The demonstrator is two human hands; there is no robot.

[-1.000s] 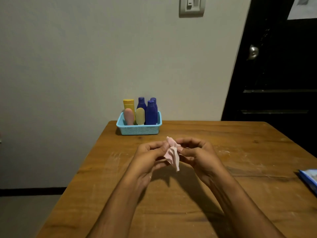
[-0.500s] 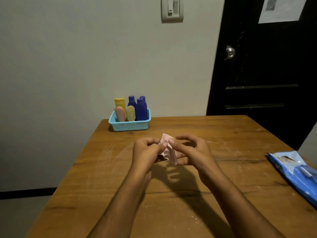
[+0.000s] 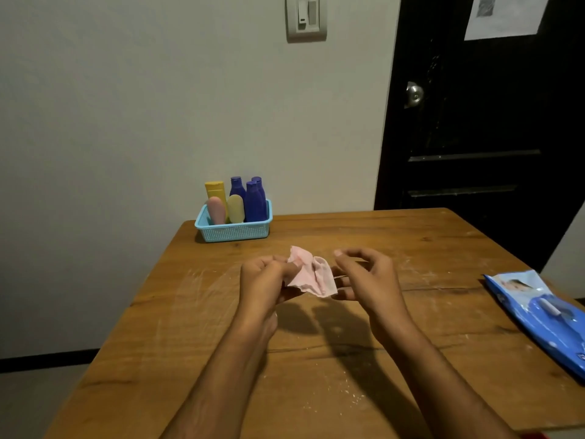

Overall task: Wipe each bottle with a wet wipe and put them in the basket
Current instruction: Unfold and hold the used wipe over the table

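— So, what is the left hand [image 3: 264, 280] doing?

— It is pinching a crumpled pink wet wipe [image 3: 311, 275] at its left edge, fingers curled tight around the fold. The grip is closing firmly on the wipe, holding it up above the wooden counter [image 3: 348, 359].

— And the right hand [image 3: 368, 277]?

— It is hovering just beside the wipe's right edge, fingers curled loosely with thumb and forefinger nearly meeting above it. The lower fingers are lying right at the wipe's far edge, but whether that grip is actually pinching the wipe or only brushing it, I cannot tell.

— Where are the bottles sitting?

— All of them are standing upright in the light blue basket [image 3: 232, 232] at the counter's far left corner, well apart from the hands. A yellow bottle [image 3: 216, 191] is standing at the back left, a pink bottle [image 3: 216, 211] and a pale yellow bottle [image 3: 236, 209] are standing in front, and three purple bottles [image 3: 254, 201] are crowding the right side.

— Anything else lying about?

— A blue pack of wet wipes [image 3: 544, 315] is lying flat near the counter's right edge. Behind, a dark door [image 3: 481, 122] with a round knob [image 3: 414, 94] is standing against the pale wall, and a light switch [image 3: 306, 18] is sitting high up on it.
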